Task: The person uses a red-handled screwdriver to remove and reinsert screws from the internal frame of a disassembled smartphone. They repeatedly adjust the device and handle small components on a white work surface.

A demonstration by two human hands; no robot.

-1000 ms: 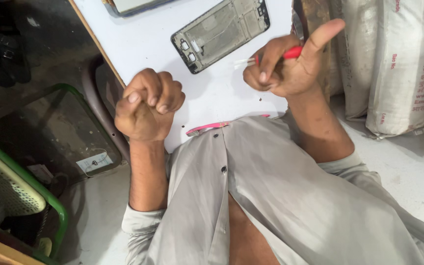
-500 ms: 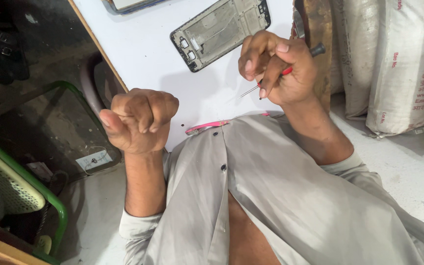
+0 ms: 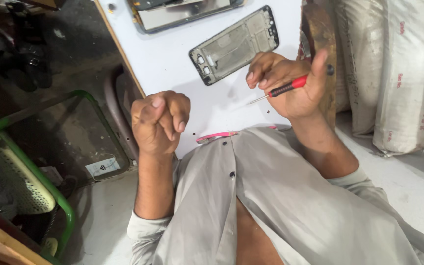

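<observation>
Head view: the right hand (image 3: pixel 290 86) is gripping a red-handled screwdriver (image 3: pixel 283 89), fingers clenched around its handle, tip hanging just beside the bare phone frame (image 3: pixel 234 45) lying on the white counter (image 3: pixel 172 59). The left hand (image 3: pixel 159 120) is hovering as an empty fist. Judged step: readying the tool; bringing its tip onto the frame comes next. The counter's left edge is running near the fist; open surface is lying between the hands.

The right hand (image 3: pixel 290 86) grips a red-handled screwdriver (image 3: pixel 283 89) beside a phone frame (image 3: pixel 234 45) on the white table (image 3: pixel 172 59); the left hand (image 3: pixel 160 120) is fisted.
</observation>
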